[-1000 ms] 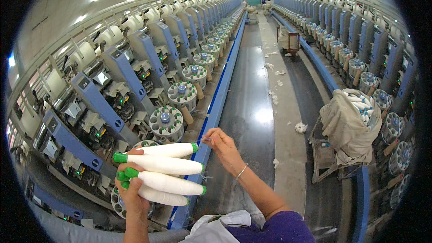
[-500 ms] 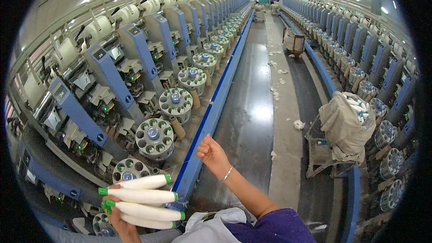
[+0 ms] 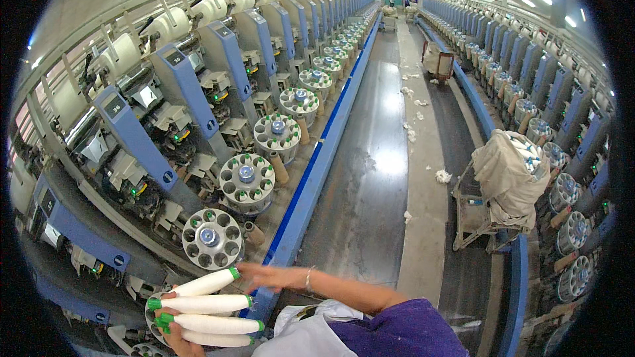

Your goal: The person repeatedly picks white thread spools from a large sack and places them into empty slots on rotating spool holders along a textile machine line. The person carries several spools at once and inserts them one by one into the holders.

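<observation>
My left hand, at the lower left, is closed around several white yarn bobbins with green ends. They lie fanned out side by side, their tips toward the right. My right hand reaches across from the right, its fingers close to the green tip of the uppermost bobbin. Motion smears those fingers, so contact and grip cannot be made out. Just beyond the bobbins is a round grey magazine with a blue hub and mostly vacant holes. The one behind it, a second magazine, carries several green-tipped bobbins.
Blue and grey winding machines line the left side; another row runs along the right. A low blue rail edges the aisle. A cloth-draped cart with bobbins stands at right. White lint lies on the floor. People are far off.
My right hand has dropped from a closed fist over the rail and swung left to the bobbin tips. The view has shifted slightly; my left hand keeps its hold on the bobbins.
</observation>
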Demonstrator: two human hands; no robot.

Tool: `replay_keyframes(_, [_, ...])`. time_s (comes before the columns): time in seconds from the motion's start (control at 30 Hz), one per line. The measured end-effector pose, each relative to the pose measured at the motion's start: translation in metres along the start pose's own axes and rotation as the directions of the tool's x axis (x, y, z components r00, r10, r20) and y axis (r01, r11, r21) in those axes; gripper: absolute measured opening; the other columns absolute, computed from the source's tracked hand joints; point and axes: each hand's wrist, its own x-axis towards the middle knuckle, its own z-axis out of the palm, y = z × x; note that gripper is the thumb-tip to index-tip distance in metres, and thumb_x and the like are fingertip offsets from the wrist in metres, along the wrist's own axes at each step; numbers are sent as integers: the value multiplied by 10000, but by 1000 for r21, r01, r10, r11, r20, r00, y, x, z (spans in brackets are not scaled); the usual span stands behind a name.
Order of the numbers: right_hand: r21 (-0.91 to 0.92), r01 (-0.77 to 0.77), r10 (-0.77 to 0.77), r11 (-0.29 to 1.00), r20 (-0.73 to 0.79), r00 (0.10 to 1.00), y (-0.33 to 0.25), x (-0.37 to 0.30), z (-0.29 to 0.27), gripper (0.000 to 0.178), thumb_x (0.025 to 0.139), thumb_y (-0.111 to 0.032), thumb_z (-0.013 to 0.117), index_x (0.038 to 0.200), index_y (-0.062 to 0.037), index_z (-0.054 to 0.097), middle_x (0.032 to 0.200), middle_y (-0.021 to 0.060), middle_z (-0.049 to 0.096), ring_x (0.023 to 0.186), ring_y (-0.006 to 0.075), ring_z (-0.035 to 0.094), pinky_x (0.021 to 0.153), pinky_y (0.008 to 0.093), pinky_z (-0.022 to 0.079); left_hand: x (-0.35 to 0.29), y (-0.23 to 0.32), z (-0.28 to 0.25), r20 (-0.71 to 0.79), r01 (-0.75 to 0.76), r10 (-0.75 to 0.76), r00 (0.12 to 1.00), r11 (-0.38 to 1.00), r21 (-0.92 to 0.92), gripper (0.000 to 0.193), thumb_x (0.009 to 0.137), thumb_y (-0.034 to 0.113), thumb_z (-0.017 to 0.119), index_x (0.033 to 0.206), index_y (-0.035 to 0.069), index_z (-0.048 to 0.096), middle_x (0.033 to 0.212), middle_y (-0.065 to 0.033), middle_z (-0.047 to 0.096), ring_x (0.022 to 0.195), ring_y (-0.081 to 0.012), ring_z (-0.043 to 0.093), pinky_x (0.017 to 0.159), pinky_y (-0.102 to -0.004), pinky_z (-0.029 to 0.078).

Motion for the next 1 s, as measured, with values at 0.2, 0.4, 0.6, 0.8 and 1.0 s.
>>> replay_keyframes(0.2, [47, -71, 58, 996, 237, 970, 28, 44, 49, 434, 950, -419, 475, 1196, -63, 504, 821, -19, 554, 630, 78, 536, 472, 179, 340, -17, 9, -19, -29, -7, 7, 1000, 1000, 19, 371, 794, 395, 679, 911, 91, 500, 1218, -124, 477, 1213, -348, 418, 987, -540, 414])
replay_keyframes(0.4, [-228, 153, -125, 962, 130, 984, 22, 54, 76, 438, 964, -421, 434, 1194, -56, 512, 828, -4, 564, 653, 77, 517, 550, 232, 453, -36, 14, -35, -75, -9, 14, 997, 998, 62, 373, 798, 394, 675, 915, 86, 498, 1228, -126, 474, 1215, -343, 417, 986, -541, 414])
replay_keyframes(0.6, [-153, -146, 186, 977, 289, 939, 23, 51, 85, 348, 973, -409, 423, 1046, -84, 522, 664, -54, 387, 551, 45, 384, 462, 221, 316, -46, 23, -50, -148, -57, 77, 986, 989, 135, 375, 801, 392, 671, 920, 82, 497, 1239, -127, 471, 1217, -338, 415, 985, -543, 415])
replay_keyframes(0.8, [-509, 88, -153, 856, -88, 984, 42, 63, 117, 483, 997, -391, 347, 712, -29, 492, 598, 68, 504, 527, 208, 489, 537, 377, 412, -64, 37, -62, -217, -97, 148, 965, 969, 226, 394, 809, 389, 661, 983, 75, 498, 1270, -130, 460, 1221, -332, 415, 987, -540, 414])
replay_keyframes(1.0, [-469, 298, -355, 831, -36, 934, 45, 60, 95, 254, 957, -255, 465, 881, -43, 582, 800, 47, 555, 736, 144, 560, 710, 283, 482, -73, 40, -81, -309, -3, 14, 951, 999, 37, 604, 759, 369, 709, 1210, 28, 499, 1254, -168, 504, 1186, -338, 475, 1027, -523, 372])
